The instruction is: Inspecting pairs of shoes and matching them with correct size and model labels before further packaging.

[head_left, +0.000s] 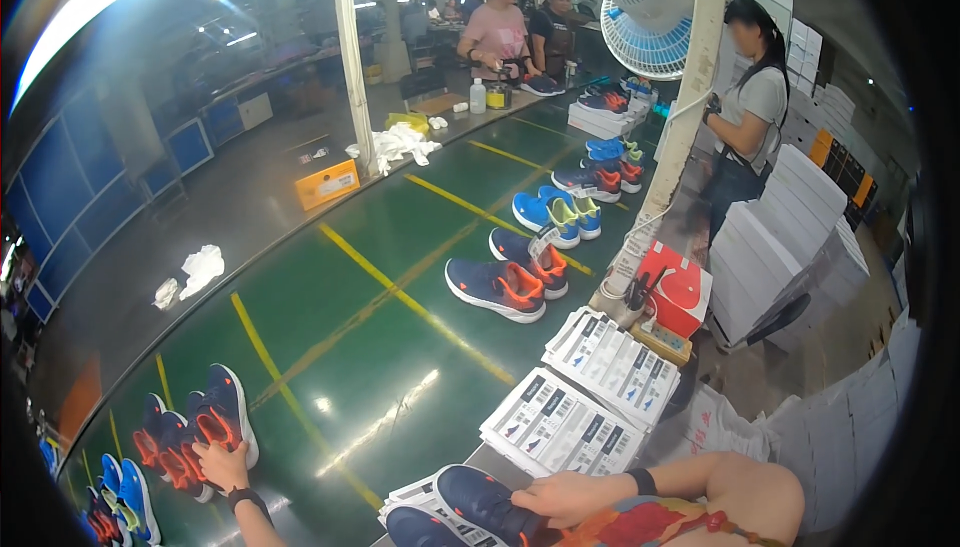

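— Shoe (480, 502): where is it?
— Navy, at the desk's (400, 347) near edge, under my right fingers (560, 495), which grip it.
— The left hand (222, 465)?
— Fingers closed on another navy-and-orange shoe's (222, 415) heel.

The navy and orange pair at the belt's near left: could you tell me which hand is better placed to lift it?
Left, probably. The left hand already touches that navy and orange pair, while the right hand rests on another navy shoe across the green belt.

Navy-orange shoes (200, 427), yellow-striped green belt (400, 367)
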{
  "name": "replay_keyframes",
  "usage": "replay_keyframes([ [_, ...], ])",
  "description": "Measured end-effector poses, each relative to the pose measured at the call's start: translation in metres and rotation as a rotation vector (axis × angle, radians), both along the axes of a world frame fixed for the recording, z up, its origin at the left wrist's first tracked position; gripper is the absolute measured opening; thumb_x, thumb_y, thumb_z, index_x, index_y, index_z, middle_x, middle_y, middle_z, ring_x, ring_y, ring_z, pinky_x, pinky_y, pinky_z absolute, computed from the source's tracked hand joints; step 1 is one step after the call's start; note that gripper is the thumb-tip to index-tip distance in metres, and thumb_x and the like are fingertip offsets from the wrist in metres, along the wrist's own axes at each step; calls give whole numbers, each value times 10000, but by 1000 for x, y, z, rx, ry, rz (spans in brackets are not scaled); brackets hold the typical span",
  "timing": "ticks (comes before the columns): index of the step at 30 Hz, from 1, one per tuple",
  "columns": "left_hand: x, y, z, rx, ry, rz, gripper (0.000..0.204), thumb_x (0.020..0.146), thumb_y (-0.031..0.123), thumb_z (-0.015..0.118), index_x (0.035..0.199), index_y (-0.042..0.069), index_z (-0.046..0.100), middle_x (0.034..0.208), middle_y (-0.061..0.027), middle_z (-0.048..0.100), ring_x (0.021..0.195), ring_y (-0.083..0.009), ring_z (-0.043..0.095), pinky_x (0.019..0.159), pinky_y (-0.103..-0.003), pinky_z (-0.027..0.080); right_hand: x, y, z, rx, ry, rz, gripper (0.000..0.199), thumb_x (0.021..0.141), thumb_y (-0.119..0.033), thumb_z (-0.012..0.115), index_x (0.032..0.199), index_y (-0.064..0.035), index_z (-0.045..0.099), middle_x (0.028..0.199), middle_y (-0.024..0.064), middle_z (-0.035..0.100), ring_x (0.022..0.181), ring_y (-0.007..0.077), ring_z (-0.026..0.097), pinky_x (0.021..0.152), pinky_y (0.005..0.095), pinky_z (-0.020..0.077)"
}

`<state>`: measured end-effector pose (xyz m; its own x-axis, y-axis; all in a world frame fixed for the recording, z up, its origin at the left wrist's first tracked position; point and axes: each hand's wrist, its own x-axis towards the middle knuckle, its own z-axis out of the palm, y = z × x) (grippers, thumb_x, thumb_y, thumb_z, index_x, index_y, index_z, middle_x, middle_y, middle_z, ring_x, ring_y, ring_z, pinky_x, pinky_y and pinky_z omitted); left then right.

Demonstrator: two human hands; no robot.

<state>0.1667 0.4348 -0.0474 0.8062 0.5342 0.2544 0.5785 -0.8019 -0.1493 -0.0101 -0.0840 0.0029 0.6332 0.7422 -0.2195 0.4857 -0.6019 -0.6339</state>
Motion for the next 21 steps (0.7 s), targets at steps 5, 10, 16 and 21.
replay_keyframes([
  [5,-17,20,-23,-87,-211,-122,810,718,639,699,1259,56,548,1215,-242,512,1044,-417,581,851,-519,497,-1,1,-1,24,5,14,408,761,-136,656,1047,-15,392,863,182,601,858,398,620,651,470,523],
  [10,-65,-22,-5,-301,-433,-387,685,609,195,801,1221,62,523,1300,-250,423,1221,-438,417,1002,-529,345,0,1,-1,31,-7,28,406,764,-151,661,1043,-17,397,855,176,600,856,396,619,654,470,519],
  [16,-188,-113,34,-758,-47,-675,688,667,276,830,1221,3,526,1379,-332,347,1267,-471,396,1053,-485,352,0,2,-4,21,-97,54,410,724,-123,663,1026,-14,408,824,175,597,822,389,619,647,464,513],
  [21,-245,-194,69,-928,172,-874,638,819,267,728,1333,8,453,1419,-298,357,1295,-455,378,1079,-481,331,-6,1,1,69,-149,-17,458,682,-79,658,1066,-16,414,808,176,594,809,389,619,646,471,506],
])
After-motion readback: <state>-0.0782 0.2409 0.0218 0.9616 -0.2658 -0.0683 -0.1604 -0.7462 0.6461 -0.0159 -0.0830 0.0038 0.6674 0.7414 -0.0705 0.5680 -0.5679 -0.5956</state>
